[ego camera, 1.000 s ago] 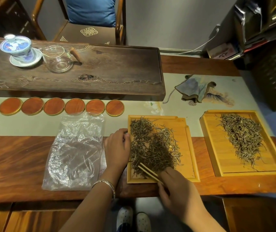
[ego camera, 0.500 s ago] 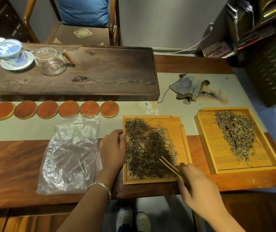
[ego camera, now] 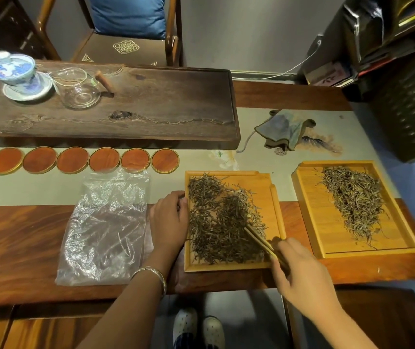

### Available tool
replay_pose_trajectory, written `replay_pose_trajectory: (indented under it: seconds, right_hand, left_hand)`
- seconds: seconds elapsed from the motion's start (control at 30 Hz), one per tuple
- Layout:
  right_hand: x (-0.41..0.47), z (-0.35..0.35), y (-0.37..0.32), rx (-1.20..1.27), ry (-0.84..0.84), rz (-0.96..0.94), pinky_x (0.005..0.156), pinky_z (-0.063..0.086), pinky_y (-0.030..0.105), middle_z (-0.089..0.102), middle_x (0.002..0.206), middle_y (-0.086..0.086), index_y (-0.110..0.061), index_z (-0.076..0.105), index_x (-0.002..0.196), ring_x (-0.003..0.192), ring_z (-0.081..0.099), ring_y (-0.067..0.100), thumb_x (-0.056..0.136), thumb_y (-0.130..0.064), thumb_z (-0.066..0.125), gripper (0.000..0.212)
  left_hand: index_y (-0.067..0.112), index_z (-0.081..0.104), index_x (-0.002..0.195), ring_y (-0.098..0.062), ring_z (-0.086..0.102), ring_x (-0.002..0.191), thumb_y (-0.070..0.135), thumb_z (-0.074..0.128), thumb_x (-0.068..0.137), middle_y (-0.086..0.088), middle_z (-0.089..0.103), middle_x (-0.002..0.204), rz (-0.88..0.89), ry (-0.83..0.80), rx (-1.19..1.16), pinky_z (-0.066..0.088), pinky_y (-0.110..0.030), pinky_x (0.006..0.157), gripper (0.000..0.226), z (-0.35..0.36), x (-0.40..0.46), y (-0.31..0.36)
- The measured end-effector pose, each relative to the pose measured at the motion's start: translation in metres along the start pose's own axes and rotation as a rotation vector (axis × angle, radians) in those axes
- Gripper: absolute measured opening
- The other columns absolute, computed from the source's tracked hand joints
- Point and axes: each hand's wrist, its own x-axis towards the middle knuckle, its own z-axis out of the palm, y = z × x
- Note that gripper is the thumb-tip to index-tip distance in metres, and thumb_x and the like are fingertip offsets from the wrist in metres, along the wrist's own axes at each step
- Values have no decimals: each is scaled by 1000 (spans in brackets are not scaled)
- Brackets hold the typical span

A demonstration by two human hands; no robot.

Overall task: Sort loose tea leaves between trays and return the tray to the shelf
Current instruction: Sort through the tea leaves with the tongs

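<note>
Two light wooden trays sit side by side on the table. The near tray (ego camera: 272,197) holds a wide heap of dark tea leaves (ego camera: 221,222). My left hand (ego camera: 169,217) rests against its left rim, fingers curled on the edge. My right hand (ego camera: 299,270) grips wooden tweezers (ego camera: 259,239) at the tray's lower right corner, their tips in the leaves. The right tray (ego camera: 309,212) carries a long strip of paler tea leaves (ego camera: 352,202).
A crumpled clear plastic bag (ego camera: 105,227) lies left of the near tray. Several round wooden coasters (ego camera: 88,159) line up behind it. A dark tea board (ego camera: 151,107) holds a lidded cup (ego camera: 14,71) and glass pitcher (ego camera: 77,89). A shelf unit (ego camera: 403,71) stands at right.
My right hand has slid with the tweezers from the tray's bottom middle to its lower right corner. My left hand stays on the left rim.
</note>
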Motion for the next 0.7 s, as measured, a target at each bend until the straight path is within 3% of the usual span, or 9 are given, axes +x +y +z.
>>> replay_pose_trajectory:
  seconds: [0.1,0.27,0.4,0.57,0.7]
  right_hand:
    - [4,2,2,-2,-1,14,50,36,11,52,83,-7,-17,59,95,71,54,9,84,-16,64,13]
    - [-6,-3,16,-22,26,74,45,24,5,52,80,-7,-16,61,94,66,48,5,82,-15,66,13]
    - [3,-3,13,-12,77,52,49,34,11,56,83,-3,-14,62,95,70,55,11,84,-16,65,13]
    - [4,3,16,-7,55,54,48,32,12,53,82,-3,-14,60,92,71,54,13,85,-16,63,8]
    - [-6,1,26,-10,60,80,46,40,16,54,83,-4,-15,60,94,68,55,12,85,-16,63,9]
  left_hand:
    - [20,64,104,-21,60,83,21,50,95,3,70,89,9,-2,-2,40,-38,82,17,0,0,0]
    - [21,65,103,-21,60,83,21,49,95,3,70,88,13,-2,-1,40,-39,83,18,-1,0,1]
    - [19,65,107,-20,60,85,22,48,96,2,70,92,11,-8,4,41,-39,85,20,-1,-1,1]
    - [18,64,109,-21,61,89,23,47,97,1,71,95,6,-21,12,42,-41,88,22,0,0,0]
    - [18,64,109,-22,61,90,25,47,97,1,71,95,1,-27,21,44,-43,88,22,-1,0,0]
